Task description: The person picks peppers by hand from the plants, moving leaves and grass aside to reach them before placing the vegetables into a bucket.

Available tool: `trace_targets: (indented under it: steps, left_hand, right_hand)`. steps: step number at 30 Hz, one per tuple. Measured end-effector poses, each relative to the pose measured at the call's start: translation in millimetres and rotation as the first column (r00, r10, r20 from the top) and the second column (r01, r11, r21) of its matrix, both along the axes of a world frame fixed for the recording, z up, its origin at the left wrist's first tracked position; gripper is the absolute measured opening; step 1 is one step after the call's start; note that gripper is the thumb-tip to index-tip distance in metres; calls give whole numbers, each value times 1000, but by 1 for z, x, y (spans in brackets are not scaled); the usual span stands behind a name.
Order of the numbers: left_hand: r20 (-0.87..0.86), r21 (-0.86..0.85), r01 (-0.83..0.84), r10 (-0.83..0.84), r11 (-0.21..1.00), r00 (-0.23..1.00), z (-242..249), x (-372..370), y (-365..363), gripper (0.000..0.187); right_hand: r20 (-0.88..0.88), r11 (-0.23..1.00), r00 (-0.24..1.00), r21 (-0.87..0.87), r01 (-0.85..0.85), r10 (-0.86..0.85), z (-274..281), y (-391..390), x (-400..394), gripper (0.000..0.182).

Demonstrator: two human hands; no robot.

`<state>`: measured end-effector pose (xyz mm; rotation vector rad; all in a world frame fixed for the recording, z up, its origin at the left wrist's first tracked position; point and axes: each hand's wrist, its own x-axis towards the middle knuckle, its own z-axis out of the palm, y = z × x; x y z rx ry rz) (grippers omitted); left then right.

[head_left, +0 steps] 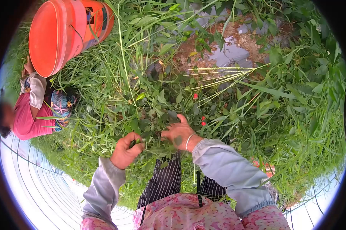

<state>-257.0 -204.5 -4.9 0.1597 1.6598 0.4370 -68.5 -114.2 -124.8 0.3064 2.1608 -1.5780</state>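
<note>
My left hand (pixel 127 150) is closed around a green pepper (pixel 133 143), part of which shows between the thumb and fingers. To its right, my right hand (pixel 179 133) reaches into the leafy plants (pixel 157 111) with its fingers spread; nothing shows in it. A white band (pixel 189 142) circles the right wrist. Some leaves touch both hands and partly cover the fingertips. Small red peppers (pixel 195 96) lie or hang among the foliage beyond my right hand. A light green pepper (pixel 140 96) shows in the leaves above my left hand.
An orange bucket (pixel 71 34) lies tilted on the grass at the upper left. Below it another person in a pink top (pixel 33 117) is crouched with an arm by the bucket. Grey plastic sheeting (pixel 229 53) and bare soil show at the top; long grass stems cross the right.
</note>
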Motion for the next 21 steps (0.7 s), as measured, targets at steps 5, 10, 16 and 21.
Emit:
trace_targets:
  steps: [5,10,16,21]
  left_hand:
    - [-9,90,-27,28,996,1000,32,0,13,4]
    - [-179,84,-123,137,989,974,36,0,27,4]
    - [-518,213,116,11,970,855,30,3,36,5]
    - [-246,158,-156,192,975,950,26,-4,45,9]
  right_hand:
    - [15,1000,1000,3,2,-2,-1,-3,-6,20]
    - [115,993,993,-117,-14,27,8,13,-19,29]
    - [159,992,987,-114,56,-37,-1,0,-18,35]
    - [-53,942,944,-107,319,-326,-23,-23,-3,34]
